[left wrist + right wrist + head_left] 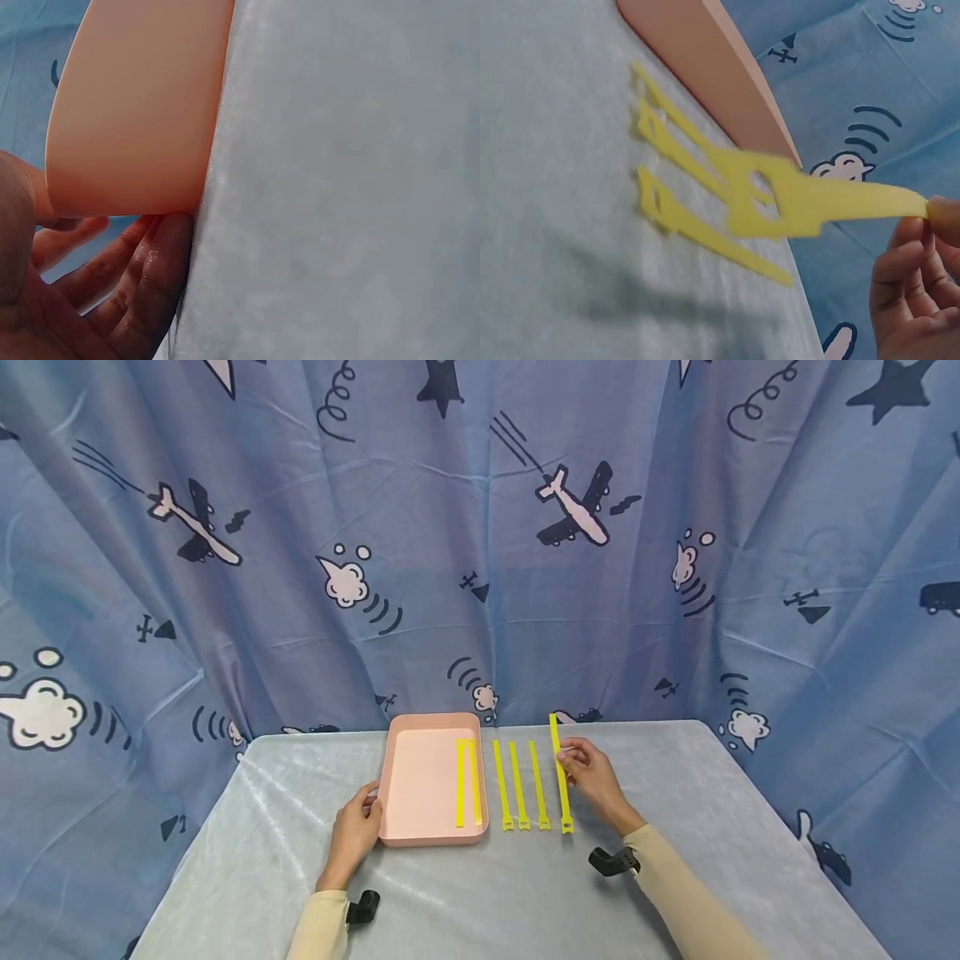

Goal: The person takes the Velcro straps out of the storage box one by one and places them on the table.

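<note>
My right hand [592,774] pinches a yellow cable tie [562,789] between thumb and fingers, near the middle of its length. In the right wrist view, that cable tie [776,199] is raised above the table, its slotted head pointing away from the hand. Three more yellow cable ties [520,789] lie side by side on the table, left of the held one. Two others [461,785] lie in the right part of a pink tray [420,840]. My left hand [352,835] rests against the tray's left side, its fingertips [169,232] touching the outer wall.
A pale grey cloth covers the table [525,910]. Behind it hangs a blue curtain [420,510] printed with planes and clouds, close to the table's back edge. Black bands with cameras sit on the left wrist [363,907] and the right wrist [613,862].
</note>
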`<state>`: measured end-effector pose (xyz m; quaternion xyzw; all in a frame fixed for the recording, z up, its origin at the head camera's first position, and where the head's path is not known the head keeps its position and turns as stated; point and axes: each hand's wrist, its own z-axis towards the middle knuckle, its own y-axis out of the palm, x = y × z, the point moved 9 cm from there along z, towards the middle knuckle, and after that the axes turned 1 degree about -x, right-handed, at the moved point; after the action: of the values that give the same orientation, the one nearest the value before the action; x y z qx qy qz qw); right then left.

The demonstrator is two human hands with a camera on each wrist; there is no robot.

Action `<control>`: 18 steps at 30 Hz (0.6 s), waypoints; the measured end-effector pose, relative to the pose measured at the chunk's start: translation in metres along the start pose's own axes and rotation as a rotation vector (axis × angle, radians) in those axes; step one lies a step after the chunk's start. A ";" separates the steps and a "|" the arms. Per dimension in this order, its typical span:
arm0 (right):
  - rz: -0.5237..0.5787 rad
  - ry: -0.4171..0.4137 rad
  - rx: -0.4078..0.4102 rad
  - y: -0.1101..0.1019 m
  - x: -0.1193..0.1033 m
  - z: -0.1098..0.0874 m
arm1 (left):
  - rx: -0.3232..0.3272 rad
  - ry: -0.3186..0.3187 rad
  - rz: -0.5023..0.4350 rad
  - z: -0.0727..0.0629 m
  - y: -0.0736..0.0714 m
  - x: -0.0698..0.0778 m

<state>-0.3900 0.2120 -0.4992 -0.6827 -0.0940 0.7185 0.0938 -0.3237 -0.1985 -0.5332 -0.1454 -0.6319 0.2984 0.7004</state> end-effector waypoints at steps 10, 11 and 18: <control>-0.054 0.054 -0.008 0.000 0.021 0.015 | -0.009 0.005 -0.006 0.000 -0.001 0.001; -0.065 0.060 -0.011 0.001 0.023 0.017 | -0.007 0.004 -0.005 0.000 -0.001 0.001; -0.163 0.092 -0.044 0.000 0.033 0.026 | -0.006 -0.011 -0.006 -0.001 -0.002 0.002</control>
<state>-0.4181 0.2204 -0.5298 -0.7069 -0.1605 0.6742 0.1413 -0.3227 -0.1984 -0.5306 -0.1440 -0.6370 0.2951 0.6975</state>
